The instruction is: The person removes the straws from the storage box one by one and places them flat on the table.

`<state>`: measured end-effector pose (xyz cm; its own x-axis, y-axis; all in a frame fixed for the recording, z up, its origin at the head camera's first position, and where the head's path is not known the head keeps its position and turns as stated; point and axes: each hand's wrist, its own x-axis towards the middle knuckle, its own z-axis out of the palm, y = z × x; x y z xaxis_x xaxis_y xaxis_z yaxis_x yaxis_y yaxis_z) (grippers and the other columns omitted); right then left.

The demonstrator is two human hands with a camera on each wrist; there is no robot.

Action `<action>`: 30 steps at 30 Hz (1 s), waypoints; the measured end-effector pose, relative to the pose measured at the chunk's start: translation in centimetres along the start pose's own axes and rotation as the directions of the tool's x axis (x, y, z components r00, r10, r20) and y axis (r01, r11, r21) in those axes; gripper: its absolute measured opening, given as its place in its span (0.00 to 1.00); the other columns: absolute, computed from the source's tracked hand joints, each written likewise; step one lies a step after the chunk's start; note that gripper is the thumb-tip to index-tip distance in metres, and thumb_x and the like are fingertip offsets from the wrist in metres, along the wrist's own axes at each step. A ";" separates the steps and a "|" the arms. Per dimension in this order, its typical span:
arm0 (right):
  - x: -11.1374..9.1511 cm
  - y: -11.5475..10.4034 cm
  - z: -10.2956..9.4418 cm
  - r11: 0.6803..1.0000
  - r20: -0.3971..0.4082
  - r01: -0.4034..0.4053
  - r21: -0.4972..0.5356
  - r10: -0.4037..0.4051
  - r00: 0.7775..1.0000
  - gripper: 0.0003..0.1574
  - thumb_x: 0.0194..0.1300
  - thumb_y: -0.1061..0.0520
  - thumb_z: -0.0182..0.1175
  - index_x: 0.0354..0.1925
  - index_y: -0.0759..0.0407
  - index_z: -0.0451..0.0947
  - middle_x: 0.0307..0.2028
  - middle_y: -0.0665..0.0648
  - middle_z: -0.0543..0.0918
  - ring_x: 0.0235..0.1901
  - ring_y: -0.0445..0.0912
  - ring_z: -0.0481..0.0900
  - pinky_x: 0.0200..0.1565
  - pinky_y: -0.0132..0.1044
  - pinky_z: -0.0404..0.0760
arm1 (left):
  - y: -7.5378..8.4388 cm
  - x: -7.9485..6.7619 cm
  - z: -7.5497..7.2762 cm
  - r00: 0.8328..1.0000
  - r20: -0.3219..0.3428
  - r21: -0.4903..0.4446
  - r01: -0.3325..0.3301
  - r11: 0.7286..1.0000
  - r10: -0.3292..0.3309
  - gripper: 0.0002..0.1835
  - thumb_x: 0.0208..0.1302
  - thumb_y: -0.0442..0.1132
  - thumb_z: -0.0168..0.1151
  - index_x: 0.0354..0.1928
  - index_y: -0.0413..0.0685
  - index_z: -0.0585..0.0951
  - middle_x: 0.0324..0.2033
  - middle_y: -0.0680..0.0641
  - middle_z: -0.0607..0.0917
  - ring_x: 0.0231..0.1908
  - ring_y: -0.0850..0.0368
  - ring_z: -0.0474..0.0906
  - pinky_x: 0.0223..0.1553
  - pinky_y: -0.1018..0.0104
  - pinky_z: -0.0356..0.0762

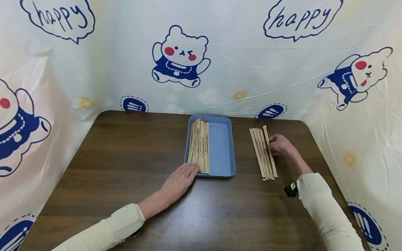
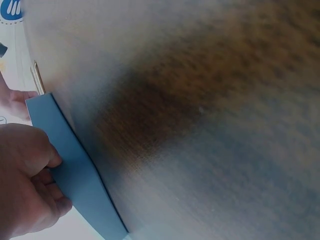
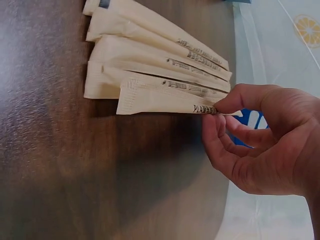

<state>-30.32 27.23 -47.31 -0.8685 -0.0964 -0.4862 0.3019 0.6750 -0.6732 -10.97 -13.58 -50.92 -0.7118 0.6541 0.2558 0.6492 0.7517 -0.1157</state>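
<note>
Right hand [image 3: 277, 155], outermost paper packet [image 3: 160, 99] between its pinched fingers; left hand [image 1: 178, 183], fingers curled against blue tray [image 1: 220, 148].

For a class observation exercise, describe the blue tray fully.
The blue tray is shallow, rectangular and plastic-looking, with rounded corners and a raised rim. It lies flat on the brown table, near the far edge. Beige packets line its left side; the right is bare. The left hand touches its near-left corner.

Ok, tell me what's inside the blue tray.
Slim paper packets lie lengthwise along the left side of the blue tray; its right side shows bare floor. The left hand covers the near-left corner, and the packets hide the floor beneath them.
</note>
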 end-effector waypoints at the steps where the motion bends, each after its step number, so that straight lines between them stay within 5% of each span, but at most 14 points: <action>1: 0.0 0.1 0.1 1.000 0.002 -0.001 -0.005 0.001 1.000 0.31 0.66 0.67 0.56 0.63 0.75 0.59 0.36 0.63 0.70 0.31 0.46 0.74 0.35 0.37 0.86 | 0.0 0.0 0.0 1.000 -0.006 -0.003 -0.001 1.000 0.001 0.27 0.63 0.23 0.63 0.65 0.32 0.73 0.62 0.35 0.76 0.62 0.43 0.74 0.66 0.52 0.68; 14: 0.3 0.9 0.8 0.995 -0.044 0.001 -0.102 -0.005 0.999 0.30 0.64 0.65 0.58 0.62 0.71 0.63 0.47 0.70 0.70 0.34 0.50 0.78 0.33 0.37 0.86 | 0.1 0.1 0.0 1.000 0.000 -0.007 0.001 1.000 -0.001 0.26 0.64 0.24 0.62 0.65 0.31 0.73 0.62 0.35 0.76 0.62 0.43 0.74 0.66 0.52 0.68; 21: 0.3 1.3 0.9 0.997 -0.065 -0.008 -0.073 0.003 0.998 0.31 0.65 0.63 0.59 0.63 0.72 0.62 0.52 0.73 0.68 0.34 0.50 0.79 0.34 0.37 0.86 | 0.0 0.1 0.0 1.000 0.001 -0.009 0.002 1.000 -0.002 0.26 0.64 0.24 0.61 0.64 0.31 0.74 0.61 0.35 0.77 0.62 0.43 0.74 0.66 0.52 0.68; 30: -1.1 -0.4 1.4 0.995 -0.251 0.053 -0.083 -0.072 0.965 0.28 0.67 0.56 0.57 0.60 0.72 0.67 0.52 0.74 0.75 0.30 0.50 0.84 0.35 0.41 0.87 | 0.1 0.0 -0.1 1.000 0.023 -0.015 0.015 1.000 -0.015 0.27 0.65 0.23 0.61 0.66 0.33 0.73 0.63 0.35 0.76 0.63 0.43 0.73 0.67 0.52 0.66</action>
<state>-28.96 26.08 -47.31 -0.9588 0.0419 -0.2810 0.2220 0.7274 -0.6493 -10.92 -13.54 -50.81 -0.7272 0.6447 0.2358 0.6423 0.7602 -0.0975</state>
